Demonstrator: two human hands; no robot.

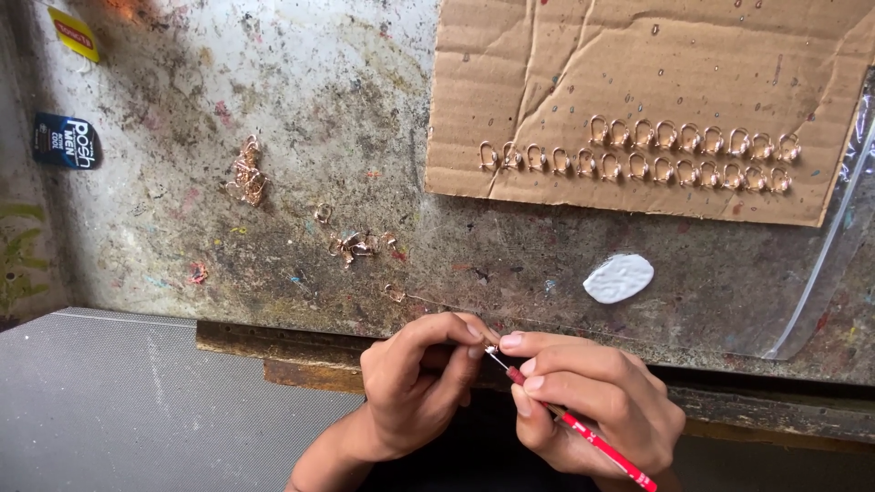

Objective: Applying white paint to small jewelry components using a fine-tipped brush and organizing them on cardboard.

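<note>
My left hand [415, 378] pinches a tiny metal piece between thumb and forefinger at the table's front edge; the piece is mostly hidden by the fingertips. My right hand [588, 401] holds a thin red brush [583, 433] like a pen, its tip touching the piece at my left fingertips. A white blob of paint [618, 278] lies on the worn tabletop just beyond my hands. Further back, a brown cardboard sheet [656, 64] carries two rows of several copper-coloured rings [688, 150].
A small heap of loose copper pieces [357, 244] and another clump [247, 175] lie on the stained tabletop [273, 109] to the left. A clear plastic sheet [834, 273] runs along the right. Grey textured surface [109, 401] sits lower left.
</note>
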